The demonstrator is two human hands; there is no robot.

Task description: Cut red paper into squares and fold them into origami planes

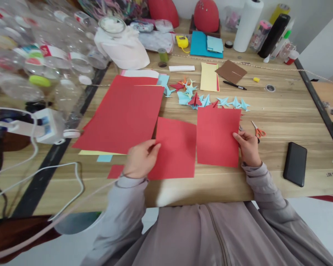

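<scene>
My left hand (143,158) pinches the left edge of a red paper sheet (176,149) between thumb and fingers. A second red paper piece (218,136) is gripped at its right edge by my right hand (247,146), thumb in front and fingers behind. The two pieces are side by side, with a narrow gap or seam between them. Left of them lies a stack of larger red paper (127,114), with yellow and pale blue sheets showing under it. Part of a small red piece (115,171) shows beside my left wrist. Folded blue paper cranes (235,102) and a red one (195,99) lie just beyond the sheets.
Orange-handled scissors (259,131) and a black phone (295,163) lie to the right. Farther back are a black pen (234,85), yellow paper strips (209,77), brown paper (232,71) and a yellow tape measure (182,43). Plastic bottles (55,55) and white cables (77,173) crowd the left.
</scene>
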